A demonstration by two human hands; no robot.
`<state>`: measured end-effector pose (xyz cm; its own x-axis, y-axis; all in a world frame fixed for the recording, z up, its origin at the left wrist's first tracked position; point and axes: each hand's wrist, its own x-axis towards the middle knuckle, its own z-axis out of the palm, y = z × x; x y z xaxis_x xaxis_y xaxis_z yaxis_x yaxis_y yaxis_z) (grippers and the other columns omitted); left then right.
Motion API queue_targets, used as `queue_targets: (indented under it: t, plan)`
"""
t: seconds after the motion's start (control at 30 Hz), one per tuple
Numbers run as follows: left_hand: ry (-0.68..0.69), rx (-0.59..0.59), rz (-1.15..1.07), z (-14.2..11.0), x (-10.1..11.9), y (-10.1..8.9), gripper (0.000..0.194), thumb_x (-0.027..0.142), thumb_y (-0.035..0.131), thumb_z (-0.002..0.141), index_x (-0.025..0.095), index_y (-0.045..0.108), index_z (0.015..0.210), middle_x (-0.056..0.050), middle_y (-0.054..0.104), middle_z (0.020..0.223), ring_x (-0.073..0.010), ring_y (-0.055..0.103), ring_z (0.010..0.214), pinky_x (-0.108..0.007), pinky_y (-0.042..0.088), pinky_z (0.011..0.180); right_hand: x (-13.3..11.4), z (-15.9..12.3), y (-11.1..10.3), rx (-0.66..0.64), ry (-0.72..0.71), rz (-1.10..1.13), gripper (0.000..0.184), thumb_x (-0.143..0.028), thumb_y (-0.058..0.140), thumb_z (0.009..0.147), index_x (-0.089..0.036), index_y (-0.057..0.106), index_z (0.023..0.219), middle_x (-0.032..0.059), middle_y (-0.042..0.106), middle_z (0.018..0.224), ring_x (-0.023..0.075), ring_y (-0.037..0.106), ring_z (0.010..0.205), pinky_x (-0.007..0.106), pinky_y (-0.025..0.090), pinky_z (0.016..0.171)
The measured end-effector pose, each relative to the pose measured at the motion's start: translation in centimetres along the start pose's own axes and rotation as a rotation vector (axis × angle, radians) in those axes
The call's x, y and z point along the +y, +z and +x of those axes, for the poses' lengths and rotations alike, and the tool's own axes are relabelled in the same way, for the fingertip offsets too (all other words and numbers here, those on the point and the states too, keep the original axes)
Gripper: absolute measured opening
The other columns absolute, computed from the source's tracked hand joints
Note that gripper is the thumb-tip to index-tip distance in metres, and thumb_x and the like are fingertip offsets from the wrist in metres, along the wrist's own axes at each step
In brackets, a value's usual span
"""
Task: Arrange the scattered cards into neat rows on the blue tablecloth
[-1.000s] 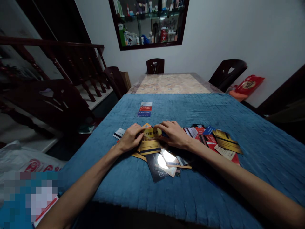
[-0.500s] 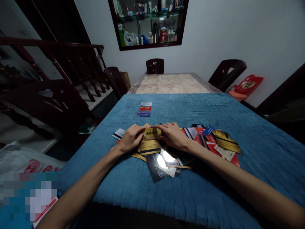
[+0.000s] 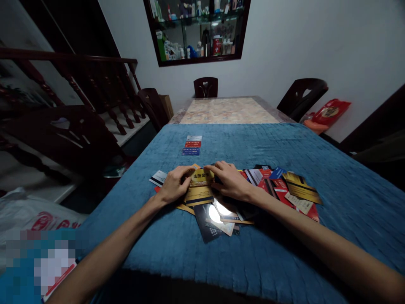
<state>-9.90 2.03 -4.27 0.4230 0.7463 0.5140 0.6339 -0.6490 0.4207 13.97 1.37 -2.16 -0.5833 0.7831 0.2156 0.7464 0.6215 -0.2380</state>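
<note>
Between my two hands is a gold card (image 3: 201, 178) with dark Chinese characters. My left hand (image 3: 175, 182) grips its left edge, thumb and fingers curled in. On the opposite edge, my right hand (image 3: 230, 180) pinches the same card. Just below it lies another gold card (image 3: 199, 197) with a dark stripe. A loose heap of cards spreads underneath and to both sides, among them a black card (image 3: 204, 221), a shiny card catching the light, and a striped gold card (image 3: 302, 188) at the right. Some cards are hidden under my hands.
Beyond my left hand, a white card (image 3: 194, 138), a red card (image 3: 193, 144) and a blue card (image 3: 190, 151) lie in a column on the blue cloth (image 3: 247, 147). Dark chairs (image 3: 205, 88) surround the table. A white plastic bag (image 3: 28, 215) is at the left.
Almost nothing differs. My right hand has shifted very slightly over the gold card, and both hands stay at its edges.
</note>
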Motion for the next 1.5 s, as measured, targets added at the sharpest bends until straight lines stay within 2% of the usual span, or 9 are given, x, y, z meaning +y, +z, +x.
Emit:
queue_targets:
  t: [0.2, 0.37, 0.5, 0.73, 0.9, 1.17, 1.37, 1.5]
  plan:
    - [0.018, -0.063, 0.025, 0.1, 0.4, -0.5, 0.043, 0.009, 0.061, 0.078, 0.016, 0.059, 0.12, -0.007, 0.066, 0.102, -0.0203, 0.063, 0.094, -0.036, 0.055, 0.087, -0.2, 0.1, -0.4, -0.001, 0.009, -0.063, 0.048, -0.024, 0.061, 0.088, -0.02, 0.052, 0.134, 0.013, 0.061, 0.115, 0.0281, 0.051, 0.109, 0.039, 0.036, 0.087]
    - [0.033, -0.081, 0.027, 0.2, 0.0, -0.8, 0.046, 0.012, 0.064, 0.08, 0.017, 0.056, 0.125, -0.008, 0.062, 0.11, -0.0216, 0.061, 0.102, -0.037, 0.054, 0.091, -0.5, 0.8, -0.6, -0.007, 0.04, -0.1, 0.043, -0.027, 0.059, 0.089, -0.018, 0.052, 0.131, 0.0133, 0.062, 0.117, 0.029, 0.051, 0.11, 0.039, 0.035, 0.086]
    - [0.058, -0.07, 0.052, 0.4, -0.7, -1.2, 0.052, 0.014, 0.065, 0.08, 0.019, 0.053, 0.13, -0.009, 0.063, 0.113, -0.0232, 0.06, 0.106, -0.04, 0.053, 0.094, -0.3, 1.7, -0.7, 0.004, 0.006, -0.132, 0.04, -0.03, 0.061, 0.089, -0.02, 0.054, 0.128, 0.0124, 0.062, 0.114, 0.0286, 0.05, 0.108, 0.037, 0.036, 0.083]
    - [0.038, -0.021, 0.103, 1.3, -2.1, -2.3, 0.047, 0.019, 0.065, 0.083, 0.017, 0.054, 0.129, -0.01, 0.064, 0.113, -0.0238, 0.061, 0.104, -0.042, 0.052, 0.094, 0.1, 3.8, -1.0, 0.094, -0.02, -0.135, 0.046, -0.038, 0.065, 0.088, -0.021, 0.057, 0.13, 0.0162, 0.053, 0.125, 0.0315, 0.043, 0.112, 0.039, 0.039, 0.082]
    - [-0.02, -0.072, 0.124, 3.1, -3.7, -3.2, 0.042, 0.024, 0.067, 0.082, 0.018, 0.058, 0.123, -0.007, 0.063, 0.11, -0.0237, 0.06, 0.103, -0.041, 0.051, 0.094, 0.3, 6.0, -0.9, 0.093, -0.029, -0.117, 0.044, -0.038, 0.063, 0.089, -0.021, 0.057, 0.13, 0.0161, 0.051, 0.127, 0.0315, 0.043, 0.112, 0.04, 0.042, 0.08]
    - [-0.134, -0.147, 0.179, 5.5, -7.1, -2.8, 0.038, 0.023, 0.069, 0.074, 0.016, 0.066, 0.112, -0.007, 0.06, 0.099, -0.0237, 0.06, 0.092, -0.039, 0.053, 0.086, 0.8, 9.4, 0.6, 0.059, 0.067, -0.046, 0.032, -0.035, 0.064, 0.089, -0.018, 0.062, 0.116, 0.0138, 0.052, 0.129, 0.0284, 0.049, 0.113, 0.039, 0.046, 0.088]
    - [-0.137, -0.2, 0.211, 6.2, -9.1, -2.1, 0.033, 0.027, 0.07, 0.074, 0.018, 0.068, 0.106, -0.006, 0.063, 0.094, -0.0235, 0.06, 0.087, -0.038, 0.053, 0.084, 1.7, 11.0, 2.5, 0.055, 0.104, 0.009, 0.026, -0.034, 0.066, 0.086, -0.018, 0.065, 0.106, 0.0117, 0.056, 0.122, 0.0257, 0.053, 0.111, 0.036, 0.046, 0.09]
    - [-0.153, -0.234, 0.225, 6.7, -9.7, -1.7, 0.034, 0.022, 0.071, 0.07, 0.019, 0.07, 0.103, -0.006, 0.064, 0.09, -0.0247, 0.061, 0.087, -0.037, 0.053, 0.081, 2.3, 11.7, 3.3, 0.053, 0.159, 0.045, 0.03, -0.034, 0.069, 0.081, -0.016, 0.067, 0.106, 0.0127, 0.059, 0.119, 0.0256, 0.057, 0.107, 0.034, 0.048, 0.087]
